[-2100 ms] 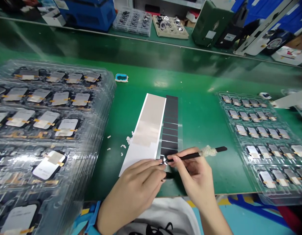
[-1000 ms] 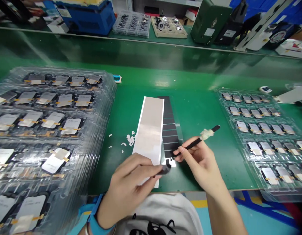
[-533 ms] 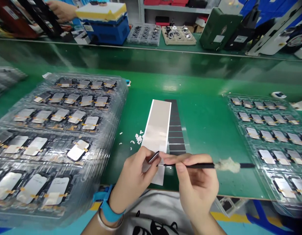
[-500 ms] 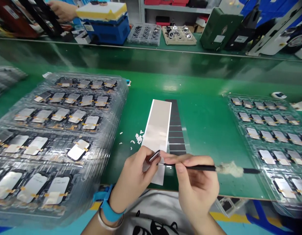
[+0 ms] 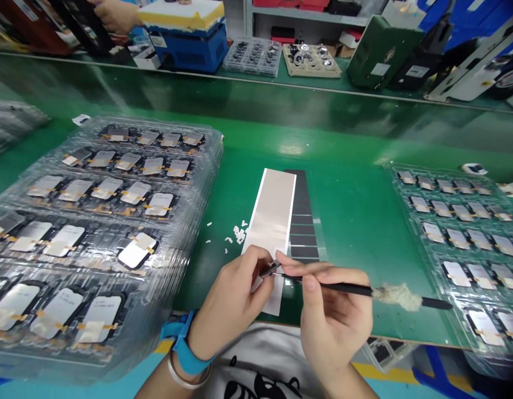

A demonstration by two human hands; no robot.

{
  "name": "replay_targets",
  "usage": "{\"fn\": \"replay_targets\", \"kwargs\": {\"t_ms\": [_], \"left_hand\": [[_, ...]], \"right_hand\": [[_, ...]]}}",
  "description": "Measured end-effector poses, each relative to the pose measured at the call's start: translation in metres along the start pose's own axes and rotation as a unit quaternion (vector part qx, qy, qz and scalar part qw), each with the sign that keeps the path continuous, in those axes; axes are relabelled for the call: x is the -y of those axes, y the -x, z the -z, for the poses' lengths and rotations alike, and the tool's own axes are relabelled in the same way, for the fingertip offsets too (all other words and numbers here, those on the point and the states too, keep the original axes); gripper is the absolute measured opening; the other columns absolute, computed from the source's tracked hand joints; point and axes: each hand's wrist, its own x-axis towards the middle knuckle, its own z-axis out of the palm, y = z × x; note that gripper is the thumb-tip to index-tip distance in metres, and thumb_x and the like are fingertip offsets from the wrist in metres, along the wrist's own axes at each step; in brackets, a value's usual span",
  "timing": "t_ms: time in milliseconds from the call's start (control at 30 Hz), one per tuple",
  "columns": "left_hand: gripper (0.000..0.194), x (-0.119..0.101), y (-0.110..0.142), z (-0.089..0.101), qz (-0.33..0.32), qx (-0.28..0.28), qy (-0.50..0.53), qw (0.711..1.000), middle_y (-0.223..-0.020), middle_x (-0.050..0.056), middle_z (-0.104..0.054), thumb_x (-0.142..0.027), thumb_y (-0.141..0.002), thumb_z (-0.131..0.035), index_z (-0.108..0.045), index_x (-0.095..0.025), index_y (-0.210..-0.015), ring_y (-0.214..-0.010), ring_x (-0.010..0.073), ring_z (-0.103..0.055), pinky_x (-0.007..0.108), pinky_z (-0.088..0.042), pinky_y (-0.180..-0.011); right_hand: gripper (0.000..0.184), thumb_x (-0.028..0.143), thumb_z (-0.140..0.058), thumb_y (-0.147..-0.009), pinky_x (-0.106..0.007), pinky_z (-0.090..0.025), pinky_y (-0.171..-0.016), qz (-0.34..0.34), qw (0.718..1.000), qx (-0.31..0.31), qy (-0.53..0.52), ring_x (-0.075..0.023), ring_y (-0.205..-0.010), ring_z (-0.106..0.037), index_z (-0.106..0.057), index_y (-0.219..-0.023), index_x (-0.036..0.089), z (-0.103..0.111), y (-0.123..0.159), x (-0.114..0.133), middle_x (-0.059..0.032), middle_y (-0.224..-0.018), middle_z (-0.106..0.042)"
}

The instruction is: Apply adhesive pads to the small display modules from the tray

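Note:
Between thumb and fingers, my left hand [image 5: 239, 296] pinches a small dark flat part [image 5: 269, 270] held edge-on; it resembles the display modules in the trays, but its face is hidden. My right hand [image 5: 337, 310] grips black tweezers [image 5: 350, 287] like a pen, with a whitish wrapping [image 5: 397, 297] near the rear end. The tip of the tweezers touches or nearly touches the part. Beneath the hands lies a pale backing sheet [image 5: 273, 205] with white edges. Beside it is a strip of black adhesive pieces [image 5: 304, 227]. White scraps [image 5: 240, 234] are scattered to its left.
Stacked clear trays [image 5: 189, 221] of display modules stand at left, with another such tray [image 5: 441, 244] at right. A raised shelf [image 5: 256, 88] at the back carries a blue box [image 5: 193, 50], parts trays and a green case [image 5: 383, 52]. Another person's hand [image 5: 117, 15] shows at upper left.
The part in my left hand has turned to lie flatter, more edge-on. The tweezers' rear end has dropped slightly, and the whole view has shifted a little.

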Motion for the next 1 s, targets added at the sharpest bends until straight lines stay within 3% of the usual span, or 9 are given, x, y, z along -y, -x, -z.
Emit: {"fn": "replay_targets", "kwargs": {"t_ms": [133,433,633,1000], "left_hand": [[0.038,0.0,-0.002,0.001,-0.029,0.038,0.013,0.999,-0.109,0.004,-0.068,-0.009,-0.097,-0.042,-0.052,-0.023,-0.13,-0.097,0.0185,-0.067,0.029,-0.051,-0.084],[0.048,-0.001,-0.002,0.002,-0.016,0.024,-0.018,0.999,-0.101,0.007,-0.065,-0.016,-0.101,-0.038,-0.045,-0.02,-0.148,-0.082,0.0195,-0.064,0.033,-0.053,-0.073],[0.052,0.001,-0.001,0.002,-0.025,0.03,0.011,0.999,-0.101,0.009,-0.062,-0.026,-0.104,-0.036,-0.036,-0.018,-0.155,-0.09,0.0231,-0.063,0.038,-0.054,-0.081],[0.054,0.003,-0.001,0.002,-0.034,0.028,0.018,0.999,-0.101,0.009,-0.061,-0.027,-0.104,-0.032,-0.033,-0.019,-0.157,-0.086,0.0228,-0.061,0.039,-0.055,-0.081]], "right_hand": [[0.016,0.009,-0.057,-0.095,-0.04,-0.069,-0.08,0.012,1.0,0.01,0.009,-0.0182,-0.084,-0.077,-0.056,-0.096,0.024,-0.002,0.002,0.0,0.0008,-0.079,-0.072],[0.019,0.004,-0.057,-0.093,-0.044,-0.069,-0.081,0.062,0.997,-0.015,0.032,-0.0189,-0.085,-0.077,-0.057,-0.099,0.023,-0.005,0.009,-0.006,-0.0004,-0.085,-0.073],[0.02,0.004,-0.057,-0.092,-0.045,-0.07,-0.08,0.07,0.996,-0.019,0.057,-0.02,-0.085,-0.077,-0.056,-0.099,0.023,-0.006,0.011,-0.012,-0.0009,-0.084,-0.072],[0.02,0.003,-0.059,-0.091,-0.046,-0.07,-0.079,0.076,0.995,-0.03,0.049,-0.0206,-0.084,-0.077,-0.058,-0.098,0.022,-0.008,0.011,-0.013,-0.0009,-0.083,-0.07]]}}
